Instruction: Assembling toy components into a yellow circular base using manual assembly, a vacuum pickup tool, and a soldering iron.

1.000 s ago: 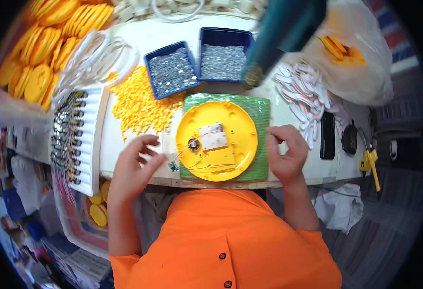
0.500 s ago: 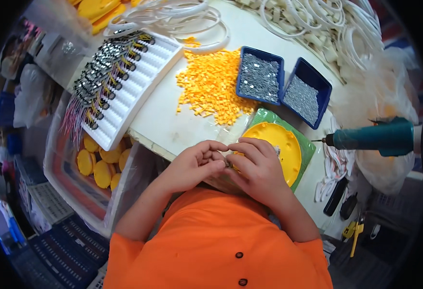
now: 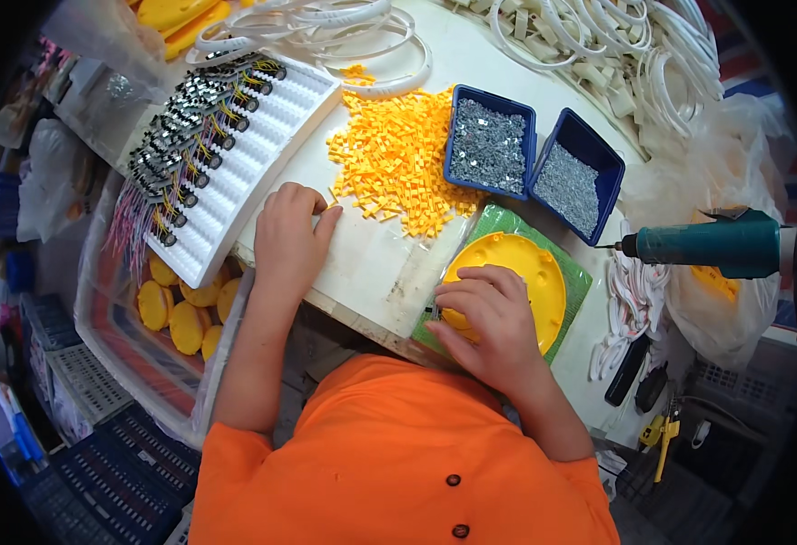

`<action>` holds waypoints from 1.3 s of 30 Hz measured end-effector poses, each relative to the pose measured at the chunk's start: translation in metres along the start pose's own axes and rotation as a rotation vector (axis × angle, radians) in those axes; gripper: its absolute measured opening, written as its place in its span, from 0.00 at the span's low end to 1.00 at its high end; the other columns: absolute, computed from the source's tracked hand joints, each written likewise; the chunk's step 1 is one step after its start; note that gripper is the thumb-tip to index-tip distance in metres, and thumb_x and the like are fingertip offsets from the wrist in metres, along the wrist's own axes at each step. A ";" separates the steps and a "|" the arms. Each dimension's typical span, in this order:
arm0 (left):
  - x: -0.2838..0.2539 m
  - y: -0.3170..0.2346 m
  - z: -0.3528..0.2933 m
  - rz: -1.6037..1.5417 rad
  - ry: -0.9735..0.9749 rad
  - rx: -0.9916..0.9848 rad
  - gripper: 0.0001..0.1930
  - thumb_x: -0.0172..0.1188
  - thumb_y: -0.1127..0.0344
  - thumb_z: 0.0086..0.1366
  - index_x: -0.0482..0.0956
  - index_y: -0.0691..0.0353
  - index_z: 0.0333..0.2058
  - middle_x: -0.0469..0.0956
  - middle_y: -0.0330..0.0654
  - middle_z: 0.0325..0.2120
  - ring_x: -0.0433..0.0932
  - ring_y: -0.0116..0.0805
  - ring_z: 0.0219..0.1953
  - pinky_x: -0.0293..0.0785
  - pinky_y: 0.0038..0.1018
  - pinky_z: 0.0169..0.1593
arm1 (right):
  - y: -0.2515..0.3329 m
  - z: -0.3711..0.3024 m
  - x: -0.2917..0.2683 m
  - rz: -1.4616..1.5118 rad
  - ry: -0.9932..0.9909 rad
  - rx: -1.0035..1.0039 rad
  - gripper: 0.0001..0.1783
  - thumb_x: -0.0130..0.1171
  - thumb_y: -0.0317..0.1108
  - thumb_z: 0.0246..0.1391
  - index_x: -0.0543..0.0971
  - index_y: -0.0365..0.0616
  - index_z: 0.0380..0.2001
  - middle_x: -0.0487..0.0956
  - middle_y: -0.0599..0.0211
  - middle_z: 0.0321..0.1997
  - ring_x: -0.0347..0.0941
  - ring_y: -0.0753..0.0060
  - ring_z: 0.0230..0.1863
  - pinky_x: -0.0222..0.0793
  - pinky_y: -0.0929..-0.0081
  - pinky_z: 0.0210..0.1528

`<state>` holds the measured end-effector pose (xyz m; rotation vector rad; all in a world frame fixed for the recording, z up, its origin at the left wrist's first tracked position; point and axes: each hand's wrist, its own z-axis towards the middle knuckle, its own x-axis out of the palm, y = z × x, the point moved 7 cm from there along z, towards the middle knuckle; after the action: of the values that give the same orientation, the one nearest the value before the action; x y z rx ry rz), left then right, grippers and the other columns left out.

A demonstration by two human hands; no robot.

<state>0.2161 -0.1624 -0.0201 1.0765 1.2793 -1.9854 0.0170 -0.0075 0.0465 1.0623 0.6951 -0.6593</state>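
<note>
My left hand (image 3: 291, 241) is at the near-left edge of a pile of small yellow plastic pieces (image 3: 394, 163). Its thumb and forefinger close about one loose piece at the pile's edge. A round yellow plastic cover (image 3: 544, 286) lies hollow side up on a green mat (image 3: 573, 291). Over the cover's left side is my right hand (image 3: 489, 318), fingers bent, thumb and forefinger near each other. A small dark part (image 3: 430, 311) shows at their tips, too small to name.
Two blue bins (image 3: 489, 141) of small metal parts stand beyond the mat. A teal power screwdriver (image 3: 707, 247) points in from the right. At left is a white ridged tray (image 3: 280, 118) with wired parts, above a plastic tub (image 3: 135, 363) of round yellow pieces.
My hands were together at the cover's left edge. The left has moved away, up and left to the yellow pile. My right hand stays by the cover.
</note>
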 end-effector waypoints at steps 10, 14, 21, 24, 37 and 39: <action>0.049 -0.060 -0.066 -1.107 0.409 -0.313 0.07 0.60 0.68 0.72 0.76 0.62 0.33 0.71 0.29 0.29 0.66 0.15 0.29 0.64 0.18 0.33 | -0.006 -0.005 -0.007 -0.047 -0.098 0.090 0.18 0.76 0.31 0.43 0.83 0.47 0.39 0.85 0.69 0.44 0.77 0.54 0.52 0.68 0.60 0.57; 0.068 -0.082 -0.079 -1.363 0.590 -0.439 0.07 0.58 0.67 0.75 0.76 0.62 0.36 0.71 0.27 0.28 0.65 0.13 0.29 0.63 0.16 0.32 | -0.008 -0.006 -0.008 -0.044 -0.109 0.090 0.18 0.76 0.31 0.43 0.83 0.47 0.40 0.85 0.69 0.44 0.76 0.55 0.52 0.68 0.61 0.57; 0.072 -0.081 -0.079 -1.384 0.572 -0.406 0.06 0.57 0.67 0.75 0.77 0.62 0.37 0.71 0.26 0.27 0.64 0.13 0.30 0.62 0.15 0.33 | -0.010 -0.007 -0.006 -0.049 -0.116 0.097 0.17 0.77 0.31 0.43 0.84 0.48 0.39 0.84 0.69 0.44 0.76 0.56 0.52 0.68 0.60 0.57; 0.071 -0.082 -0.080 -1.399 0.572 -0.392 0.06 0.58 0.67 0.75 0.77 0.62 0.37 0.71 0.26 0.28 0.65 0.13 0.30 0.62 0.15 0.34 | -0.010 -0.007 -0.006 -0.062 -0.117 0.073 0.17 0.77 0.32 0.42 0.84 0.48 0.38 0.84 0.70 0.43 0.76 0.57 0.51 0.68 0.59 0.56; 0.004 -0.121 -0.053 -0.585 0.096 0.519 0.14 0.65 0.70 0.63 0.79 0.62 0.48 0.81 0.43 0.41 0.81 0.42 0.39 0.75 0.34 0.44 | -0.021 -0.004 -0.015 0.105 -0.005 0.176 0.23 0.75 0.38 0.46 0.83 0.47 0.47 0.84 0.69 0.38 0.78 0.59 0.46 0.64 0.55 0.63; 0.005 -0.130 -0.060 -0.493 0.134 0.653 0.17 0.67 0.71 0.61 0.80 0.61 0.49 0.82 0.43 0.42 0.82 0.45 0.40 0.76 0.37 0.45 | -0.023 -0.006 -0.016 0.095 0.039 0.166 0.24 0.75 0.39 0.46 0.82 0.46 0.48 0.84 0.69 0.39 0.79 0.59 0.46 0.64 0.54 0.64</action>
<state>0.1328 -0.0552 0.0249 1.2834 1.0451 -2.8739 -0.0118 -0.0074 0.0445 1.2568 0.6278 -0.6234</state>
